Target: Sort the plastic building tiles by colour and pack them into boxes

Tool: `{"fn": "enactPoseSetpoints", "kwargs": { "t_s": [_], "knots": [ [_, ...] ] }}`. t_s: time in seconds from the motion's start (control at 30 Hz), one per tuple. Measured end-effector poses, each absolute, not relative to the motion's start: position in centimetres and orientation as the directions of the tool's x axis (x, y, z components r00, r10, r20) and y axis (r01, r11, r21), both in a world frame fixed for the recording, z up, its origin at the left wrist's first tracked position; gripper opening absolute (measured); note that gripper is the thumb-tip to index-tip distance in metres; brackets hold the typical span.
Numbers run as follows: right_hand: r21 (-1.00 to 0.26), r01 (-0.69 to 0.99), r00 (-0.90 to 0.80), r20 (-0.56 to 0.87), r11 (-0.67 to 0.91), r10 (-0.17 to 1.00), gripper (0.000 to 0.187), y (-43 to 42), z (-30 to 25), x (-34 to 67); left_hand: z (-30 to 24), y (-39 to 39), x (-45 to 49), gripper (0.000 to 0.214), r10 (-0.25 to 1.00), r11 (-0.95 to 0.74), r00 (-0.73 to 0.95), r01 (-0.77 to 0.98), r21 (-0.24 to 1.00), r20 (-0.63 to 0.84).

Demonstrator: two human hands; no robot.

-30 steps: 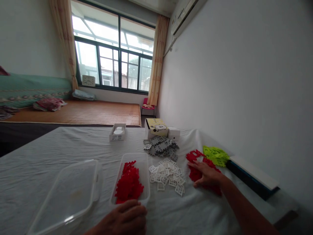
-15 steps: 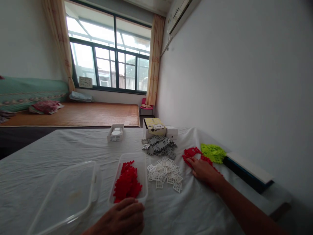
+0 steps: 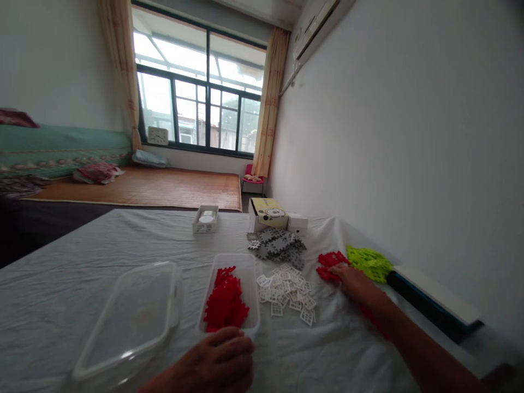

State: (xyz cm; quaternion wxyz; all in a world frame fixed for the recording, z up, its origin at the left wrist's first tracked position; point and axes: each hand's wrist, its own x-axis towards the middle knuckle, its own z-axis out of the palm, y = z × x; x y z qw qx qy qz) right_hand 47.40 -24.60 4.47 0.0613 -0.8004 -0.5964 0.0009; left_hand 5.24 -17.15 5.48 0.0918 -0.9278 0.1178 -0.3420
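My right hand (image 3: 355, 279) lies palm down on a pile of flat red plastic pieces (image 3: 331, 263) on the white cloth, fingers stretched toward its far end. My left hand (image 3: 219, 361) rests at the near end of a clear plastic tub (image 3: 249, 263), fingers curled against its rim. The tub holds a heap of red pieces (image 3: 226, 299). Between the hands lie several white lattice pieces (image 3: 288, 290).
A clear lid (image 3: 131, 316) lies left of the tub. Grey pieces (image 3: 277, 244) and a lime green pile (image 3: 369, 262) lie further out. Small boxes (image 3: 268, 213) (image 3: 206, 219) stand at the table's far edge. A dark flat case (image 3: 432, 299) runs along the wall at right.
My right hand has slid further out along the red pile, toward its far end. The left hand has stayed at the tub. The camera has shifted a little.
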Motion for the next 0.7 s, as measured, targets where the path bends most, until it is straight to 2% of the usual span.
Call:
{"fn": "enactPoseSetpoints", "kwargs": {
  "t_s": [0.07, 0.13, 0.3, 0.4, 0.47, 0.6, 0.7],
  "knots": [
    [-0.104, 0.960, 0.272, 0.107, -0.261, 0.956, 0.054, -24.1, 6.0, 47.3, 5.1, -17.0, 5.2, 0.010, -0.274, -0.957, 0.748, -0.152, -0.246, 0.605],
    [-0.166, 0.968, 0.218, 0.169, -0.190, 0.961, 0.054, -23.0, 8.3, 45.8, 4.7, -16.8, 5.2, 0.006, -0.268, -0.959, 0.759, -0.155, -0.236, 0.594],
    [-0.443, 0.878, -0.023, 0.338, 0.181, 0.941, 0.048, -18.9, 14.0, 35.0, 4.7, -16.9, 5.1, 0.005, -0.256, -0.963, 0.782, -0.153, -0.222, 0.568],
    [-0.580, 0.738, -0.137, 0.372, 0.345, 0.918, 0.047, -15.6, 14.0, 27.6, 5.0, -16.9, 5.0, 0.007, -0.253, -0.963, 0.783, -0.147, -0.226, 0.568],
    [-0.568, 0.735, -0.179, 0.363, 0.370, 0.914, 0.047, -13.8, 12.5, 24.1, 5.0, -16.8, 4.9, 0.008, -0.265, -0.960, 0.780, -0.159, -0.230, 0.567],
    [-0.383, 0.870, -0.194, 0.313, 0.311, 0.930, 0.046, -13.3, 9.8, 21.2, 4.9, -16.5, 4.7, 0.011, -0.264, -0.962, 0.773, -0.164, -0.220, 0.577],
    [-0.329, 0.891, -0.188, 0.361, 0.313, 0.913, 0.052, -16.0, 9.5, 22.6, 4.8, -16.5, 4.7, 0.014, -0.252, -0.965, 0.767, -0.149, -0.217, 0.591]
  ]
}}
